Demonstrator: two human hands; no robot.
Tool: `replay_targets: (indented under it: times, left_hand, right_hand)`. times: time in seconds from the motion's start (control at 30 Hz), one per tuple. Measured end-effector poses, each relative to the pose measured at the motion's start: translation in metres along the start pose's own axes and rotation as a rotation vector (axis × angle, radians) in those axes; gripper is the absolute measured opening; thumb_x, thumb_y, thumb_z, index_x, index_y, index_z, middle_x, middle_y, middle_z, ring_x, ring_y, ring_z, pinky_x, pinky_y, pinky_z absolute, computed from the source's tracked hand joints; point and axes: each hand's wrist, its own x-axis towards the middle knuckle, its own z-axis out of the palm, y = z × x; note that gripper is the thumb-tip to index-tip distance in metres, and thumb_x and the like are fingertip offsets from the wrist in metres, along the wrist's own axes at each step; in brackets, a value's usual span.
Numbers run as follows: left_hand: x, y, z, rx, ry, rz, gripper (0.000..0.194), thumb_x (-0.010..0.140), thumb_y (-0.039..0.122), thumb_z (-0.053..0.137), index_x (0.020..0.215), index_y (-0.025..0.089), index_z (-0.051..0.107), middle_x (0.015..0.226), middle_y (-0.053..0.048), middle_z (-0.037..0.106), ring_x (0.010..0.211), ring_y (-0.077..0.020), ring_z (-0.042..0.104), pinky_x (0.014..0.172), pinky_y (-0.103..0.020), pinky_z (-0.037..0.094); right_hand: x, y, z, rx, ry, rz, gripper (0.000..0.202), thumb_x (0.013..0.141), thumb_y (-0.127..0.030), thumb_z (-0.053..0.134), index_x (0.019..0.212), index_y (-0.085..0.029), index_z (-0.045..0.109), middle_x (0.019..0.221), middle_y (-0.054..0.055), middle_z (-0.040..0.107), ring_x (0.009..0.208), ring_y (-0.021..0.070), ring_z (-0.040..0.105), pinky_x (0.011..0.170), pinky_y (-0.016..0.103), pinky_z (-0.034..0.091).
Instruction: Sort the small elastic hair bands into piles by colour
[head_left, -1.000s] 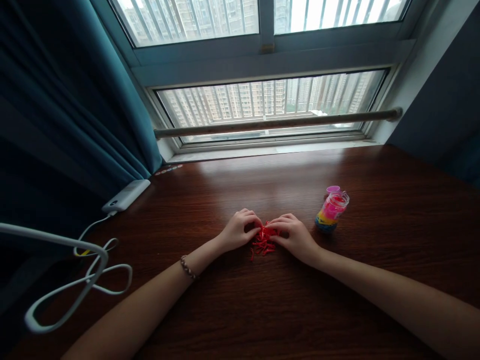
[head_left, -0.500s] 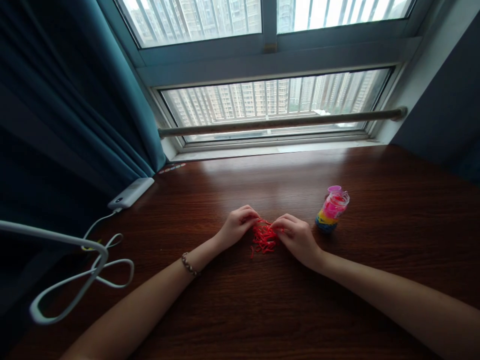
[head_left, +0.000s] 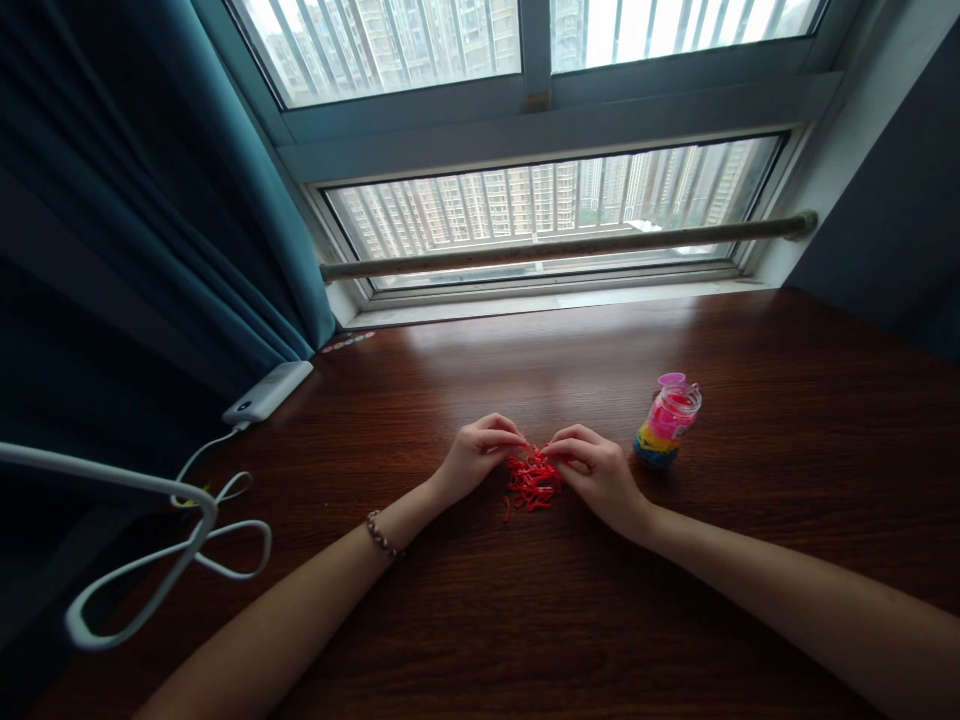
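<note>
A small pile of thin red rubber bands (head_left: 534, 485) lies on the brown wooden table, with one strand slightly apart at its near left. At the pile's far left edge, my left hand (head_left: 480, 452) pinches with thumb and forefinger at a red band. My right hand (head_left: 596, 470) is closed in a similar pinch on the other side, its fingertips over the pile's right edge. The fingertips of both hands are close together, and the piece between them is too small to make out fully. Beyond my right hand stands an open clear jar (head_left: 666, 425) with pink, yellow and blue layers.
A pink lid (head_left: 671, 380) is just behind the jar. On the left, a white power bank (head_left: 268, 392) with a white cable (head_left: 191, 545) lies by the blue curtain (head_left: 247, 200). A window with a horizontal rail (head_left: 555, 250) borders the table's far side.
My left fingertips have moved slightly right, closer to my right fingertips, above the red pile. The view has shifted a little; the jar stands where it was.
</note>
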Motion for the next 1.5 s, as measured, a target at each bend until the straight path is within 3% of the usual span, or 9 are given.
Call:
replay_targets:
  times: [0.23, 0.43, 0.73, 1.0, 1.13, 1.3, 1.5]
  left_hand:
    - [-0.003, 0.005, 0.006, -0.185, 0.053, -0.160, 0.014, 0.073, 0.024, 0.061, 0.081, 0.016, 0.070, 0.088, -0.007, 0.067, 0.081, -0.0179, 0.061, 0.076, -0.028, 0.048]
    - [-0.004, 0.020, 0.016, -0.397, 0.106, -0.351, 0.016, 0.064, 0.024, 0.069, 0.076, 0.014, 0.065, 0.073, -0.003, 0.067, 0.067, -0.0140, 0.061, 0.065, -0.023, 0.050]
    - [-0.008, 0.041, 0.024, -0.721, -0.022, -0.609, 0.027, 0.064, 0.025, 0.070, 0.084, 0.008, 0.066, 0.078, -0.008, 0.069, 0.072, -0.0183, 0.064, 0.072, -0.030, 0.051]
    - [-0.009, 0.039, 0.025, -0.932, -0.059, -0.625, 0.028, 0.065, 0.020, 0.070, 0.089, 0.006, 0.066, 0.086, -0.011, 0.068, 0.082, -0.0189, 0.063, 0.083, -0.031, 0.047]
    - [-0.009, 0.040, 0.025, -0.845, -0.018, -0.632, 0.027, 0.063, 0.024, 0.071, 0.084, 0.008, 0.065, 0.082, -0.010, 0.068, 0.076, -0.0188, 0.064, 0.077, -0.032, 0.050]
    - [-0.009, 0.040, 0.025, -0.749, 0.005, -0.603, 0.024, 0.059, 0.024, 0.074, 0.075, 0.010, 0.064, 0.073, -0.006, 0.069, 0.068, -0.0177, 0.065, 0.070, -0.032, 0.052]
    - [-0.010, 0.035, 0.025, -0.730, -0.018, -0.615, 0.019, 0.059, 0.022, 0.074, 0.071, 0.009, 0.067, 0.066, -0.005, 0.068, 0.060, -0.0137, 0.063, 0.064, -0.026, 0.051]
  right_hand:
    - [0.001, 0.002, 0.000, 0.048, 0.013, -0.026, 0.014, 0.077, -0.014, 0.056, 0.083, -0.021, 0.067, 0.085, 0.004, 0.064, 0.077, 0.0151, 0.060, 0.069, 0.026, 0.049]
    - [-0.001, -0.001, -0.001, 0.049, 0.010, -0.052, 0.015, 0.077, -0.013, 0.056, 0.085, -0.021, 0.066, 0.085, 0.004, 0.065, 0.078, 0.0152, 0.061, 0.070, 0.027, 0.049]
    - [-0.002, -0.003, 0.000, -0.056, -0.016, -0.146, 0.018, 0.080, -0.013, 0.052, 0.088, -0.022, 0.065, 0.087, 0.004, 0.063, 0.080, 0.0148, 0.058, 0.071, 0.027, 0.049]
    - [-0.001, -0.004, -0.001, -0.182, -0.005, -0.177, 0.015, 0.081, -0.018, 0.052, 0.085, -0.023, 0.066, 0.082, 0.005, 0.059, 0.078, 0.0165, 0.053, 0.067, 0.029, 0.047]
    - [0.000, -0.004, -0.001, -0.191, -0.024, -0.179, 0.012, 0.080, -0.020, 0.054, 0.082, -0.024, 0.066, 0.076, 0.004, 0.060, 0.074, 0.0163, 0.053, 0.065, 0.029, 0.046]
    - [0.000, -0.006, -0.001, -0.150, 0.045, -0.056, 0.007, 0.076, -0.026, 0.061, 0.072, -0.020, 0.060, 0.068, 0.002, 0.058, 0.065, 0.0142, 0.053, 0.059, 0.026, 0.044]
    - [-0.003, -0.002, -0.003, -0.133, -0.061, -0.153, 0.012, 0.081, -0.026, 0.055, 0.075, -0.021, 0.065, 0.072, 0.002, 0.059, 0.067, 0.0131, 0.053, 0.061, 0.024, 0.044]
